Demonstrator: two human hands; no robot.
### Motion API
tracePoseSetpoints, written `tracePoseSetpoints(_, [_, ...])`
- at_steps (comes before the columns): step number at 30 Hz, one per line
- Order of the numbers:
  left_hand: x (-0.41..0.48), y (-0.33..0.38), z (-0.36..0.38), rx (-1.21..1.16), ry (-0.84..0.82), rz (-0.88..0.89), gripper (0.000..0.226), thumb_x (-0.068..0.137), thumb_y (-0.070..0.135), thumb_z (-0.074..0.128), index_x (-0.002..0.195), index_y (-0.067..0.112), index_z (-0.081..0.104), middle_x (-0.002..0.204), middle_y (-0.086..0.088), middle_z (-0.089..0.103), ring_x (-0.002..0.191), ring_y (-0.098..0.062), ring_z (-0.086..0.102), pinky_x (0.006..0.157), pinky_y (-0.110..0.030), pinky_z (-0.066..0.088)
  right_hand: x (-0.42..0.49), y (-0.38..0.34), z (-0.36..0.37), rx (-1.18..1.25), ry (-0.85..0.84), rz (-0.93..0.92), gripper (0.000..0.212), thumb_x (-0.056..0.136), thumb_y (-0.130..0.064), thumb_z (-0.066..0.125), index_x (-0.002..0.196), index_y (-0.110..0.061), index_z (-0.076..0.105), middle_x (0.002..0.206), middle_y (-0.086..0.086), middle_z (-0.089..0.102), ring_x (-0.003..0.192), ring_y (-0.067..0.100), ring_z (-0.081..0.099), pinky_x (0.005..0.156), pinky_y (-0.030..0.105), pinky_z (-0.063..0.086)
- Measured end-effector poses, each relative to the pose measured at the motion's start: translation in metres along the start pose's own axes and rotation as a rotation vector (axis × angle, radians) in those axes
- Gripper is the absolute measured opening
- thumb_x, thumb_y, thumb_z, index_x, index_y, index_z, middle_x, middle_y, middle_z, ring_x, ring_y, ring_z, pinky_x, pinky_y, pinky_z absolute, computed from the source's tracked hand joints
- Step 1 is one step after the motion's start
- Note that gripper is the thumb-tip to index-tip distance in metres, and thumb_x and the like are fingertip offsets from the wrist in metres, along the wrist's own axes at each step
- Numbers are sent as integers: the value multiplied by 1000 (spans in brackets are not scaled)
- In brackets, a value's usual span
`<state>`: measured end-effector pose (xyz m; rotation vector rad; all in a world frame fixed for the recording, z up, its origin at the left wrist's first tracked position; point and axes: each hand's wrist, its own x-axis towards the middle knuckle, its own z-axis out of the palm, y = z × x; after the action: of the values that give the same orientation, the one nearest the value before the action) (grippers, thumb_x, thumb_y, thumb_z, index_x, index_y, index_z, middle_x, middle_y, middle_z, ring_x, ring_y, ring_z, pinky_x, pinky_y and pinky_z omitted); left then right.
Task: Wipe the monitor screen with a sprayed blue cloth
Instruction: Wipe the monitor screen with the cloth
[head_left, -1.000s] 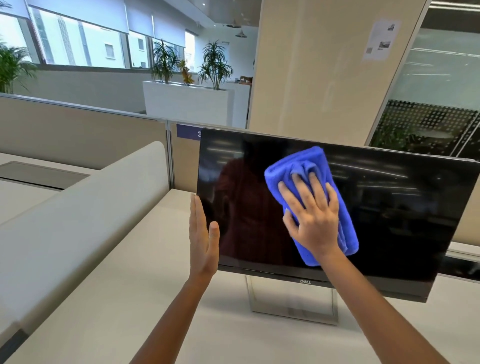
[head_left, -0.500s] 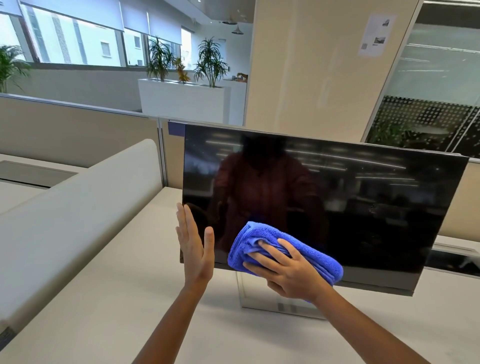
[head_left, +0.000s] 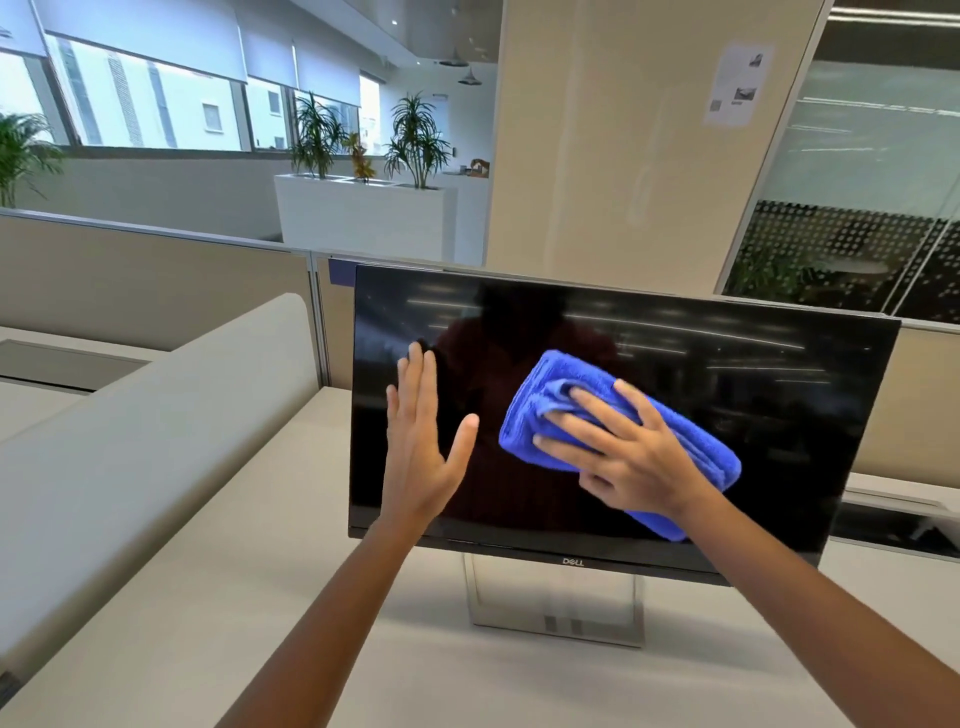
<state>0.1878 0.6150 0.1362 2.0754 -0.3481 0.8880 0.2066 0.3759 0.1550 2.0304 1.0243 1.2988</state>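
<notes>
Up it comes from the bottom edge: my right hand (head_left: 631, 457), spread flat, presses the blue cloth (head_left: 525, 413) mid monitor screen (head_left: 769, 410); left hand (head_left: 421, 452) open, upright beside it.

We see the monitor (head_left: 779, 415) standing on a pale desk (head_left: 197, 597), raised on a silver stand (head_left: 556, 608) with a flat foot. It is a wide panel with a thin bezel and a logo on the lower edge. The screen is dark and glossy, mirroring ceiling lights and a dim figure. In our view its top edge slopes down to the right.

The blue cloth (head_left: 540, 415) is a plush, bright-blue towel folded into a thick bundle. It lies flat against the middle of the screen, slanting from upper left to lower right, where its end nears the lower bezel. Our right hand (head_left: 639, 462) presses it there.
</notes>
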Motion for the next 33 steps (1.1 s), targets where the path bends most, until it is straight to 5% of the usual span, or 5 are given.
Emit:
tracePoseSetpoints(8, [58,47,10,317,-84,312,63,92,42,25,146,11,12,154,-1,3,141,-12,-5,117,-30,-5,23,65,-11,-70,144,353,49,78,-25,54,127,-29,56,136,4,53,129,32,45,102,55,36])
tracePoseSetpoints(17, [86,72,35,430,-97,330,56,97,36,27,146,11,15,156,-6,14,146,-19,6,118,-34,-4,8,27,2,-39,190,625,49,82,-29,54,131,-25,51,137,7,52,131,33,41,105,55,35])
tracePoseSetpoints(24, [85,82,45,333,-48,337,53,95,32,27,140,7,33,149,-9,35,144,-23,18,118,-36,5,-31,-42,15,13,114,457,55,77,-30,54,132,-32,45,141,-3,46,129,28,40,103,51,31])
tracePoseSetpoints(30, [80,80,51,373,-25,343,51,96,29,30,142,7,28,150,-9,33,144,-23,18,117,-35,2,-77,-76,19,-10,-92,117,48,86,-31,40,134,-36,43,134,-9,45,129,20,39,111,46,18])
tracePoseSetpoints(33, [80,79,51,377,-21,345,51,97,29,31,142,7,27,150,-10,32,144,-23,18,117,-34,1,-85,-62,15,-6,-127,-4,52,83,-33,48,134,-37,42,133,-12,52,130,18,38,110,46,19])
